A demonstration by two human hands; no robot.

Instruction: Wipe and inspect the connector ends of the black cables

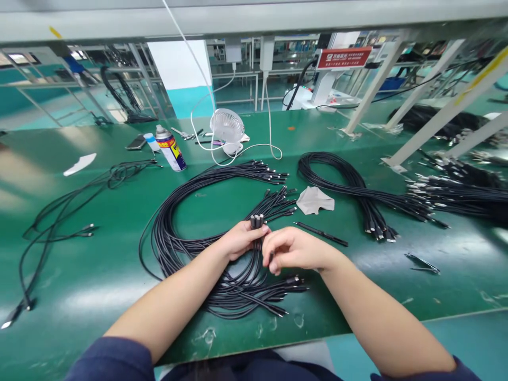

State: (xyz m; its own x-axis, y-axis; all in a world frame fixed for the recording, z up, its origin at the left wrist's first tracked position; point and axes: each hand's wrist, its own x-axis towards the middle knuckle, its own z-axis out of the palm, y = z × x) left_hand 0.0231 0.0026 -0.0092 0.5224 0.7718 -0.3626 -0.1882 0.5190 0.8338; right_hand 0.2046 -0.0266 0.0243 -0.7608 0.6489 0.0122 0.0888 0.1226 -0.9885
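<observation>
My left hand (243, 241) is closed around several black cables, whose connector ends (257, 221) with metal tips stick up between thumb and fingers. Just to its right, my right hand (291, 250) is curled, thumb and fingers pinching the dark end of a cable (271, 257). A large looped bundle of black cables (166, 227) lies on the green table around and beneath my left hand. Some of its ends (273, 172) fan out behind my hands, and others (283, 293) lie in front, near the table edge.
To the right lie a second cable loop (329, 161), a pale cloth scrap (315, 200), a black pen (321, 234), and tweezers (423, 263). Loose cables (59, 211) lie left. Behind stand a spray can (171, 149) and a white fan (227, 127). More cables (468, 193) pile far right near slanted posts (428, 116).
</observation>
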